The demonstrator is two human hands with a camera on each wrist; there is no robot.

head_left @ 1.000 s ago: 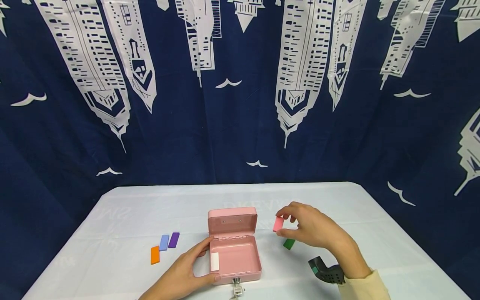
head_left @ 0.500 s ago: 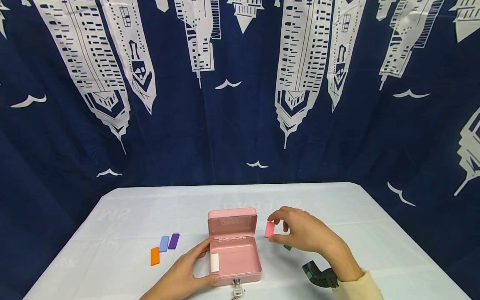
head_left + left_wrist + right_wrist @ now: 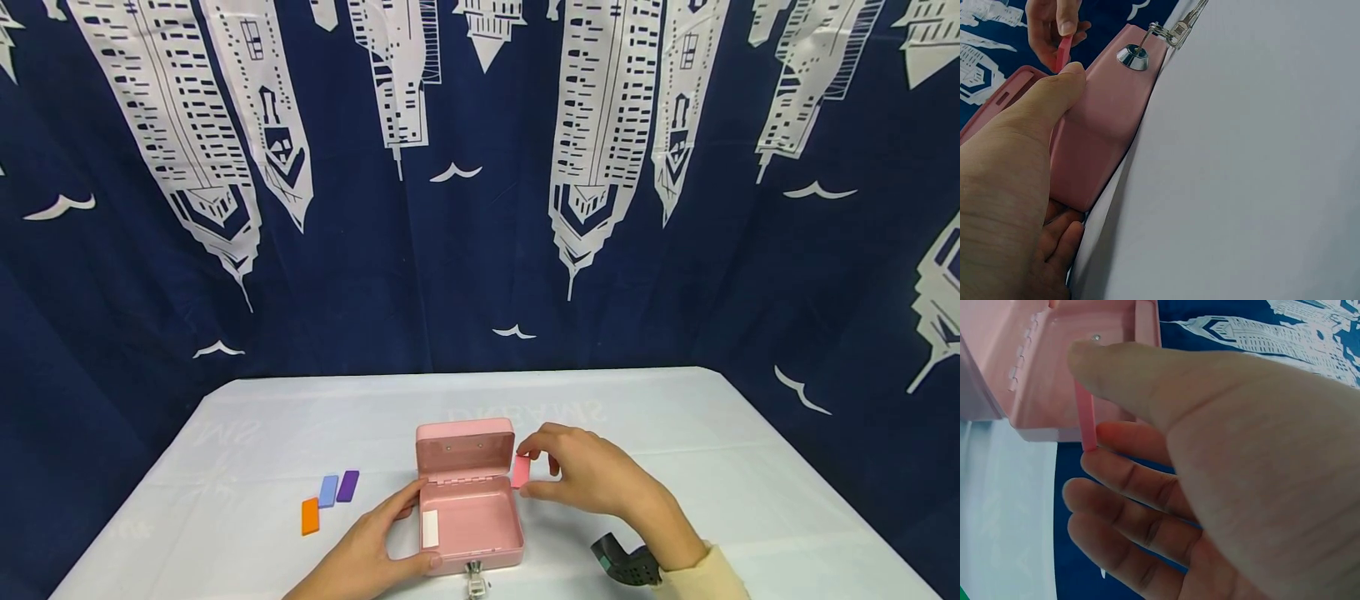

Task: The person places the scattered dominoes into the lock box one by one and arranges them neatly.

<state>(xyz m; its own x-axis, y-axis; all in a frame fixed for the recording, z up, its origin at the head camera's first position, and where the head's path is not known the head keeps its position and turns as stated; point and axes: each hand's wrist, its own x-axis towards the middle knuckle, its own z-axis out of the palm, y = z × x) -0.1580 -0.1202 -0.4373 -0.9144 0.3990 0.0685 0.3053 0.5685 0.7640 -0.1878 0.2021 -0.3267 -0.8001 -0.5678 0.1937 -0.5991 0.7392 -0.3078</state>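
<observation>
A pink metal cash box stands on the table with its lid raised and a white label inside. My left hand grips the box's left side, thumb at the front corner and fingers toward the hinge; the left wrist view shows the thumb over the edge. Between thumb and fingertips, my right hand pinches a small flat pink block. It hangs upright just right of the box, near the hinge; in the right wrist view the block overlaps the open lid.
Orange, light blue and purple blocks lie left of the box. A keyring with keys hangs from the front lock. A green corner shows in the right wrist view. Behind the white table hangs a navy patterned cloth.
My right hand has carried the pink block left and slightly nearer, up to the box's right side. The green block has gone behind that hand in the head view. My left hand stays put.
</observation>
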